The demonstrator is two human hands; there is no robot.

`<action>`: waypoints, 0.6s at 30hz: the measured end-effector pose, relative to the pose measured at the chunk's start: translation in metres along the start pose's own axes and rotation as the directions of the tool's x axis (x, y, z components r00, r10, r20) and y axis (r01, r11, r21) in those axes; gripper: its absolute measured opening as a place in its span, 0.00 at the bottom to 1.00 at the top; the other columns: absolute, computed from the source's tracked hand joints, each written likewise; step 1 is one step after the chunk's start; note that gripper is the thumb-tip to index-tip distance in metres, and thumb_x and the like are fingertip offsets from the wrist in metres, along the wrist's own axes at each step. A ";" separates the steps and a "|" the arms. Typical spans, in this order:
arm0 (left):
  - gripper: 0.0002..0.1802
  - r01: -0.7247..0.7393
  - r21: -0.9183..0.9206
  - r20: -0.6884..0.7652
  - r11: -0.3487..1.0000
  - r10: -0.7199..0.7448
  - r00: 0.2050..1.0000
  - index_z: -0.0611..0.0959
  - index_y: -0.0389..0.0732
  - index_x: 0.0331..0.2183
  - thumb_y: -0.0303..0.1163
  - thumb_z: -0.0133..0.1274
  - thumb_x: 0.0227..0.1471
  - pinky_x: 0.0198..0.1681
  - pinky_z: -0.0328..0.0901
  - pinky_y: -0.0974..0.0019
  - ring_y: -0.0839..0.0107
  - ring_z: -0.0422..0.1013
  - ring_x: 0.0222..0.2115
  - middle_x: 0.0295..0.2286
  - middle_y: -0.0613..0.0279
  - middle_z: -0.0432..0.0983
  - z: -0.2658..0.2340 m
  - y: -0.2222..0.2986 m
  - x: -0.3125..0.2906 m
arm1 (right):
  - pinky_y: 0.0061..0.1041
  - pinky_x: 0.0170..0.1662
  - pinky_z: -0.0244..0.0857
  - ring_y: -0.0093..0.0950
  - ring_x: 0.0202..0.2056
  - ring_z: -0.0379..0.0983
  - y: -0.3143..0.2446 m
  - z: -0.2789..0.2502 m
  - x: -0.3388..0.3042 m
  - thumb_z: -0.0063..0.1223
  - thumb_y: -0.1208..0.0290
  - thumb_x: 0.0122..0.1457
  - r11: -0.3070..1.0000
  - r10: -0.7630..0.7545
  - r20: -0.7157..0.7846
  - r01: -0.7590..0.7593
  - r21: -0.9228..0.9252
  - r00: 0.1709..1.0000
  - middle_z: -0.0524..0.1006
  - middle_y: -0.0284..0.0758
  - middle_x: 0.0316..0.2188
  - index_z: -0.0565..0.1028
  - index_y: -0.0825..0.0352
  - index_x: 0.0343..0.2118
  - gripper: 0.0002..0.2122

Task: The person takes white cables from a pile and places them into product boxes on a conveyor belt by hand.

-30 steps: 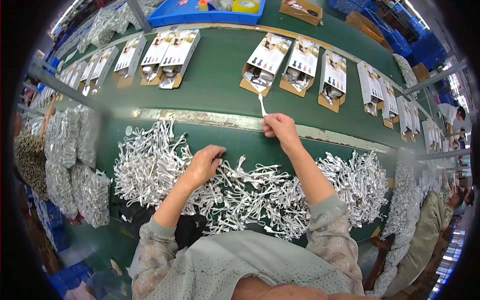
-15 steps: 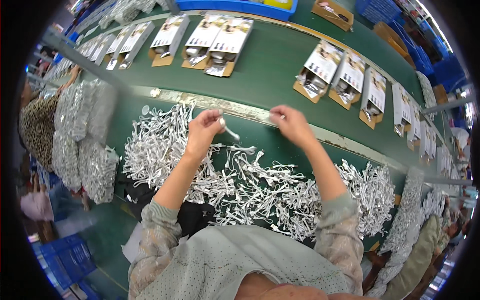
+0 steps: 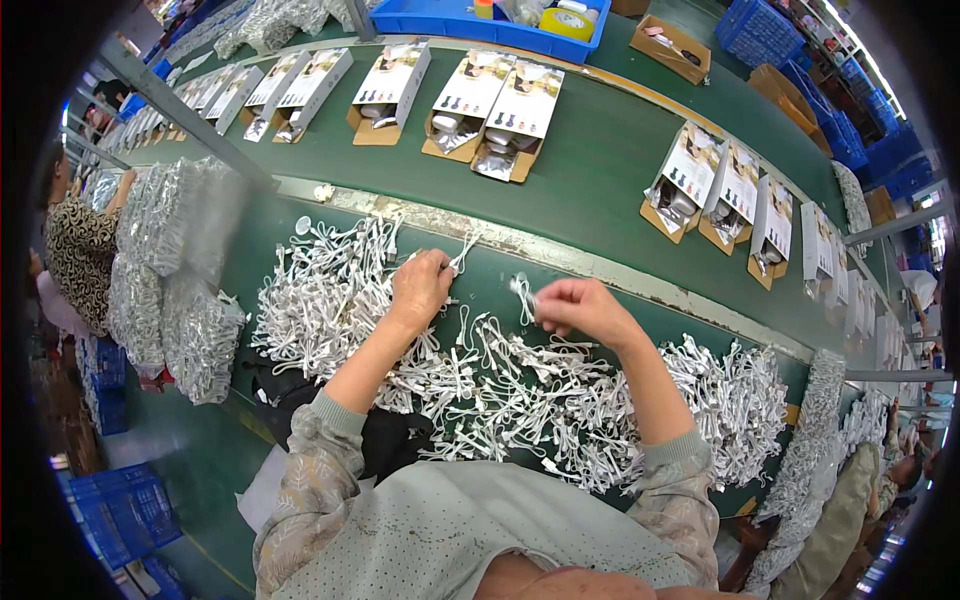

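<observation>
Several short white cables lie in a large tangled heap (image 3: pixel 330 300) on the green table in front of me. At the far edge of the heap, my left hand (image 3: pixel 422 287) is closed, its fingertips pinching a white cable (image 3: pixel 464 252) that sticks up toward the pale ledge. To its right, my right hand (image 3: pixel 578 308) is curled in a pinch at one side of a looped white cable (image 3: pixel 525 298), raised over the table and partly blurred. More cables pile up (image 3: pixel 725 405) below and right of my right forearm.
Beyond the worn pale ledge (image 3: pixel 600 275), open printed boxes (image 3: pixel 525 105) with bagged contents stand on a green conveyor (image 3: pixel 590 160). A blue tray (image 3: pixel 480 25) lies behind it. Plastic-wrapped bundles (image 3: pixel 145 270) rise at left; another person (image 3: pixel 80 250) is beyond them.
The boxes have shifted right along the conveyor. My left hand has come down slightly with the cable now pointing up; my right hand has moved back from the ledge to the looped cable.
</observation>
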State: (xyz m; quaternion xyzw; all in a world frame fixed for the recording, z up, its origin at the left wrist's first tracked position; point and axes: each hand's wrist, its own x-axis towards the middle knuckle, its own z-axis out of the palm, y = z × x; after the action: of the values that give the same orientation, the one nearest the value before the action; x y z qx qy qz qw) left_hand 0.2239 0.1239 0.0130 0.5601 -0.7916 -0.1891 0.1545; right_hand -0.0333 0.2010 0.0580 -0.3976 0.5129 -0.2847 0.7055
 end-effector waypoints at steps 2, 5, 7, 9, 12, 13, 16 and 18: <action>0.07 0.112 -0.096 0.105 0.989 -0.102 0.989 0.79 0.36 0.27 0.29 0.54 0.43 0.31 0.68 0.61 0.57 0.73 0.24 0.22 0.52 0.76 -0.004 0.011 0.007 | 0.14 0.24 0.65 0.15 0.22 0.70 -0.004 -0.009 0.020 0.55 0.64 0.54 0.987 -0.015 -0.164 0.040 0.154 0.986 0.75 0.29 0.23 0.75 0.68 0.31 0.11; 0.07 0.126 -0.276 0.060 0.953 -0.113 0.992 0.79 0.37 0.25 0.32 0.53 0.44 0.29 0.68 0.59 0.56 0.74 0.23 0.21 0.53 0.77 -0.013 0.019 0.023 | 0.14 0.26 0.66 0.17 0.21 0.68 -0.004 -0.022 0.065 0.54 0.68 0.55 0.923 -0.022 -0.362 0.158 0.350 0.932 0.74 0.30 0.22 0.73 0.70 0.32 0.10; 0.08 0.088 -0.223 0.004 0.971 -0.089 0.996 0.79 0.37 0.25 0.32 0.52 0.44 0.29 0.68 0.59 0.56 0.74 0.23 0.20 0.53 0.77 -0.020 0.023 0.042 | 0.15 0.25 0.67 0.18 0.21 0.69 -0.004 -0.031 0.097 0.54 0.69 0.54 0.902 0.003 -0.442 0.188 0.388 0.897 0.73 0.30 0.22 0.73 0.70 0.31 0.09; 0.08 0.076 -0.187 -0.032 0.979 -0.084 0.996 0.79 0.37 0.24 0.32 0.52 0.43 0.30 0.67 0.58 0.55 0.74 0.24 0.20 0.52 0.76 -0.021 0.020 0.067 | 0.18 0.24 0.69 0.20 0.21 0.69 -0.004 -0.044 0.126 0.52 0.72 0.54 0.856 0.063 -0.564 0.246 0.454 0.824 0.73 0.33 0.22 0.73 0.71 0.30 0.07; 0.09 0.048 -0.106 -0.063 0.993 -0.055 0.997 0.80 0.37 0.22 0.33 0.52 0.41 0.32 0.67 0.54 0.51 0.73 0.27 0.22 0.49 0.76 -0.001 0.012 0.109 | 0.22 0.23 0.71 0.25 0.22 0.71 -0.005 -0.061 0.157 0.49 0.76 0.54 0.729 0.161 -0.675 0.374 0.573 0.720 0.74 0.38 0.23 0.70 0.75 0.31 0.06; 0.09 0.056 -0.081 -0.043 0.995 -0.059 0.997 0.80 0.37 0.22 0.33 0.52 0.41 0.33 0.67 0.54 0.50 0.73 0.27 0.23 0.48 0.76 0.012 0.011 0.123 | 0.23 0.23 0.72 0.26 0.22 0.72 -0.004 -0.065 0.165 0.49 0.77 0.54 0.671 0.200 -0.694 0.419 0.612 0.692 0.74 0.39 0.23 0.70 0.76 0.31 0.06; 0.08 0.034 -0.087 -0.002 0.996 -0.035 0.999 0.80 0.37 0.22 0.32 0.52 0.40 0.37 0.67 0.52 0.48 0.72 0.30 0.25 0.46 0.76 0.046 0.036 0.167 | 0.24 0.23 0.73 0.28 0.20 0.73 0.008 -0.100 0.179 0.50 0.75 0.56 0.542 0.217 -0.697 0.509 0.668 0.683 0.74 0.42 0.23 0.69 0.77 0.32 0.08; 0.09 0.004 -0.134 -0.017 0.991 -0.006 1.000 0.80 0.36 0.24 0.31 0.52 0.40 0.38 0.66 0.51 0.48 0.72 0.32 0.26 0.46 0.76 0.058 0.038 0.181 | 0.22 0.20 0.72 0.28 0.18 0.73 0.009 -0.099 0.180 0.52 0.70 0.57 0.556 0.204 -0.727 0.534 0.637 0.655 0.75 0.42 0.22 0.70 0.76 0.29 0.12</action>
State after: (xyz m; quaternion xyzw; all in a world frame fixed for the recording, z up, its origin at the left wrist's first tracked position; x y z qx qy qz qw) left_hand 0.1067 -0.0287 -0.0145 0.5522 -0.7743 -0.2372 0.1980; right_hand -0.0711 0.0333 -0.0545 0.0724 0.5135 -0.6931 0.5006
